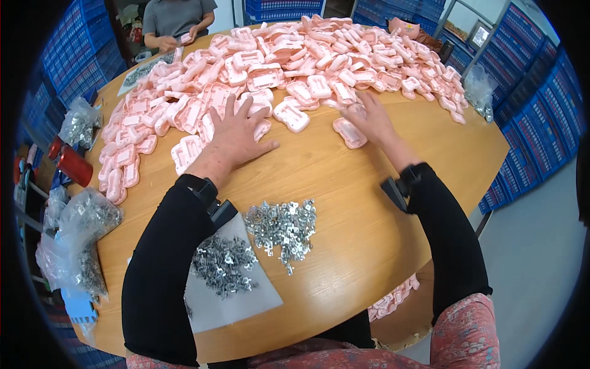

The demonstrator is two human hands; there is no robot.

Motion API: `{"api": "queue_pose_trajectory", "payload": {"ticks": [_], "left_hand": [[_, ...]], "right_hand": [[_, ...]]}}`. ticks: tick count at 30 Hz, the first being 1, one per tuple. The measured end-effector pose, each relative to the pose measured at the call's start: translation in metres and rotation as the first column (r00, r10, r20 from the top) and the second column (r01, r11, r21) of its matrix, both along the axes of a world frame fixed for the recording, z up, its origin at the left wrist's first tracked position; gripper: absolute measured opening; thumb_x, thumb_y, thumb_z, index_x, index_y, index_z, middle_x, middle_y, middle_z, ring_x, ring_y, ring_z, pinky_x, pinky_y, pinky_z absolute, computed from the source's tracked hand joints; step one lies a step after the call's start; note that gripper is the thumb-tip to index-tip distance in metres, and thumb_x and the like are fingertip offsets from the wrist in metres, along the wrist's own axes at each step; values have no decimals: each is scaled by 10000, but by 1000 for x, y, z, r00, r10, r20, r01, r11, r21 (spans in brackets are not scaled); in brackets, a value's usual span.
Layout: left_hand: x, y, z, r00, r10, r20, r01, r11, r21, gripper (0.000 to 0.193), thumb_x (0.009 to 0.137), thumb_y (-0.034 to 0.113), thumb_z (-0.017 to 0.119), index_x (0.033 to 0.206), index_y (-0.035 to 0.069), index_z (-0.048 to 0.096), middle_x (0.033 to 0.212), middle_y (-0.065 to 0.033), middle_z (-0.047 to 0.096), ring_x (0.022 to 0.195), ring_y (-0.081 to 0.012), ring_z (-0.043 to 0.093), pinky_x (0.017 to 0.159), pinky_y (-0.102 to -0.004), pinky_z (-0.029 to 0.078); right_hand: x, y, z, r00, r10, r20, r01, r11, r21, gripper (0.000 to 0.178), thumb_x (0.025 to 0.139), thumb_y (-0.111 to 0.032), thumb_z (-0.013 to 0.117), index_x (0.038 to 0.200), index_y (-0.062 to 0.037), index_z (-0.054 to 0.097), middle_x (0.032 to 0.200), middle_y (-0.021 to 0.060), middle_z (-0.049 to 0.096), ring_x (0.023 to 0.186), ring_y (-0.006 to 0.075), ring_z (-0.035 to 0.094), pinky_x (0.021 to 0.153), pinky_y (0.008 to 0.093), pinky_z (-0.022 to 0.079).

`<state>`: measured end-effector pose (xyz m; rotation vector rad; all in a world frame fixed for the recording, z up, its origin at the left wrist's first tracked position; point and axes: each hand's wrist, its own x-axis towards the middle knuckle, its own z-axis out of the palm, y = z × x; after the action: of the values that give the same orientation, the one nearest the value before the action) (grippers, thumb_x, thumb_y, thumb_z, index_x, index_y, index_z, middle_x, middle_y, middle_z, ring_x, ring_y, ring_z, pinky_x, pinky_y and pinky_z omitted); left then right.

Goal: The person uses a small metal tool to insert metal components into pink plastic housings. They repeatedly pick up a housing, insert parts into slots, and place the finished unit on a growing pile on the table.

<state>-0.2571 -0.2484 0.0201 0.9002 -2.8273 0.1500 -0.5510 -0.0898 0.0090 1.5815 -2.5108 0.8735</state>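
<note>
A large heap of pale pink plastic shells, rounded pieces with hollow recesses, spreads over the far half of the wooden table. My left hand rests on the heap's near edge, fingers spread over several shells, holding nothing that shows. To its right, my right hand reaches onto the near edge with fingers stretched over pink pieces. Beside its palm lies a loose pink shell. Another single shell sits between the two hands. Black sleeves and dark wrist devices cover my forearms.
Small silvery metal clips lie loose on the wooden table. Metal springs sit on a grey sheet. Bags of metal parts and a red cylinder line the left edge. A co-worker handles a shell opposite. Blue crates surround the table.
</note>
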Motion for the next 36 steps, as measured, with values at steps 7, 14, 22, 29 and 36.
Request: {"api": "queue_pose_trajectory", "payload": {"ticks": [7, 14, 22, 29, 36], "left_hand": [[0, -28, -9, 993, -46, -109, 55, 995, 85, 752, 746, 602, 712, 1392, 258, 540, 1535, -87, 371, 1430, -390, 265, 1082, -770, 147], [46, -30, -2, 983, -65, -174, 85, 990, 109, 618, 737, 419, 735, 1288, 168, 613, 1423, -160, 476, 1318, -402, 385, 1105, -561, 326], [120, -25, 7, 991, -84, -108, 91, 994, 58, 645, 691, 360, 770, 1268, 143, 582, 1373, -161, 482, 1326, -390, 386, 1126, -526, 279], [187, -26, 20, 987, -86, -137, 99, 991, 94, 632, 647, 297, 810, 1210, 93, 606, 1341, -185, 496, 1287, -385, 424, 1084, -492, 361], [178, -35, 9, 983, -50, -177, 50, 999, -3, 630, 663, 406, 798, 1195, 124, 612, 1318, -168, 518, 1246, -396, 437, 1051, -515, 371]], "right_hand": [[-52, -98, -28, 977, 2, 215, 42, 978, -203, 944, 740, -600, 719, 1446, -35, 448, 1459, 265, 429, 1385, 395, 371, 1126, 441, 343], [20, -108, -3, 965, 79, 250, -96, 994, 58, 967, 684, -625, 728, 1448, -94, 465, 1323, 193, 604, 1196, 313, 602, 1059, 395, 436], [111, -130, 0, 918, 370, 141, -380, 924, 52, 919, 741, -660, 675, 1430, -86, 477, 1336, 184, 601, 1220, 351, 584, 1031, 389, 451], [88, -114, 42, 940, 311, 139, -298, 948, -108, 764, 824, -635, 643, 1336, -71, 578, 1307, 173, 618, 1192, 314, 596, 1018, 376, 458], [-71, -159, -19, 937, 17, 348, 22, 994, -110, 865, 766, -599, 709, 1447, -118, 482, 1351, 187, 587, 1174, 316, 604, 938, 355, 500]]}}
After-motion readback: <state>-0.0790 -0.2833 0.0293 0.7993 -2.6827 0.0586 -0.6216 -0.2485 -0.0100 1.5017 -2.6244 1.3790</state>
